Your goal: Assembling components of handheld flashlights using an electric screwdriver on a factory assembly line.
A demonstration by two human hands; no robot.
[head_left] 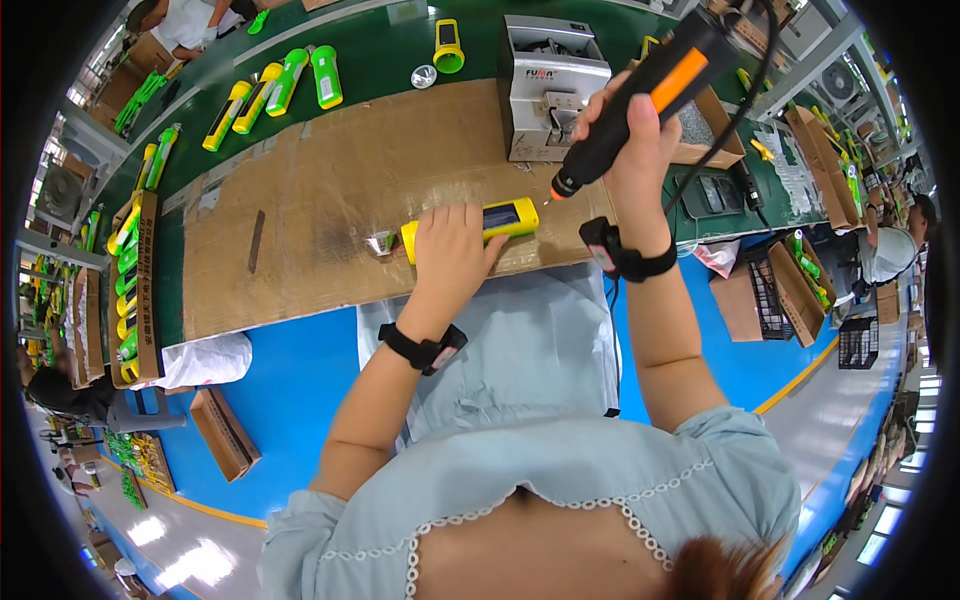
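Printed lettering stood out in two places. On the front of the grey metal machine [555,100], near the far edge of the surface [380,66] and right of its middle, ran a short row of bold, dark Latin capitals [541,74]. A line of much smaller characters sat directly beneath it, too tiny to make out fully. The second place was the long cardboard box [150,207] along the surface's left edge: its side, turned toward the middle of the surface, bore a single line of dark Chinese characters [148,290], which followed the length of the box and appeared turned sideways.
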